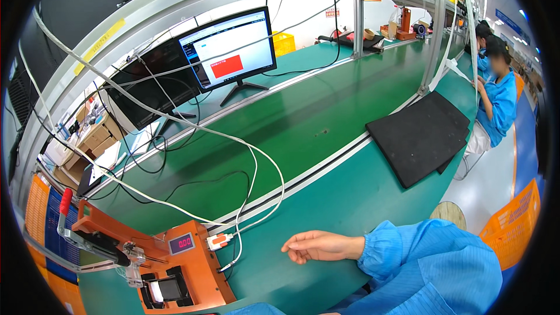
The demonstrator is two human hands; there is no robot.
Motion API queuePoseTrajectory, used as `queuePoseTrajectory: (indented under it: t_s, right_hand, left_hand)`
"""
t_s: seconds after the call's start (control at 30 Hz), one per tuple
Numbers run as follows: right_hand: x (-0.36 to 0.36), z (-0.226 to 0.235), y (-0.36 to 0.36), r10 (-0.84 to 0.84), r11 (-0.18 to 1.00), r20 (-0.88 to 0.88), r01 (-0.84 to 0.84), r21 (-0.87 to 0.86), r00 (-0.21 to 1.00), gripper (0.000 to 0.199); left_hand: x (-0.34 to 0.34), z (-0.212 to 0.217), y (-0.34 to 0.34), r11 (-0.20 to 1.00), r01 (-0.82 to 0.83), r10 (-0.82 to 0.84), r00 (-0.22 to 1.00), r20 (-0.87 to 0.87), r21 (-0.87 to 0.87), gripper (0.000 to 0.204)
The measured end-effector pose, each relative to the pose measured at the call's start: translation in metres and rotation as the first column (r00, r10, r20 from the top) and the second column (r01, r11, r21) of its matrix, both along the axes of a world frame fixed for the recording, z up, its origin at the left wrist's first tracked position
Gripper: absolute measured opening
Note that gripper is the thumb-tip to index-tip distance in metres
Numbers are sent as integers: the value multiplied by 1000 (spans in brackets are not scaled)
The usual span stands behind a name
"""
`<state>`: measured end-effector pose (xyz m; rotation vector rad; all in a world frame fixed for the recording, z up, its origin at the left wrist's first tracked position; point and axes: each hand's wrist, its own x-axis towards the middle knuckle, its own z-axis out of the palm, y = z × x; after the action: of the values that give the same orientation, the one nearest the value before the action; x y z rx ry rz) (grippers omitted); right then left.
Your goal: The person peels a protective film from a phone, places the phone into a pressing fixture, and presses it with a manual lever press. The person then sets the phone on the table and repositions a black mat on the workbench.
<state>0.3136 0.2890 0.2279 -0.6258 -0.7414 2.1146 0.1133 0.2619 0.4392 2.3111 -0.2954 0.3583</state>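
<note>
My right hand (pixel 324 247) reaches in from the right in a blue sleeve, over the green bench top. Its fingers are loosely bent, and I see nothing held in them. Left of it stands an orange test fixture (pixel 211 268) with a small red-lit display (pixel 181 244). A toggle clamp with a red handle (pixel 66 201) rises at the fixture's far left. In the black holder lies a small dark rectangular piece (pixel 170 289) beside a white part (pixel 156 291). A white cable connector (pixel 220 241) sits at the fixture's side, nearest my fingertips. My left hand is out of view.
A green conveyor belt (pixel 315 134) runs behind the bench, with a lit monitor (pixel 230 49) beyond it. Loose cables (pixel 274 169) hang across the left. Black mats (pixel 420 134) lie at right. A person in blue (pixel 499 105) sits farther along; an orange crate (pixel 513 221) stands nearby.
</note>
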Motion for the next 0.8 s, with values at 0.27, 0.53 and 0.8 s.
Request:
queuePoseTrajectory:
  t_s: [0.27,0.53,0.8]
  right_hand:
    - [1,-2,1,-1,1000,12,1,-5,1000,28]
    - [1,-3,2,0,1000,0,0,-5,1000,28]
    - [0,-3,1,-7,1000,-20,7,5,1000,29]
  left_hand:
    - [1,-11,3,998,-63,65,990,122,-15,28]
    - [10,10,0,964,-210,206,978,36,166,44]
    - [15,-15,11,879,-432,335,861,384,202,52]
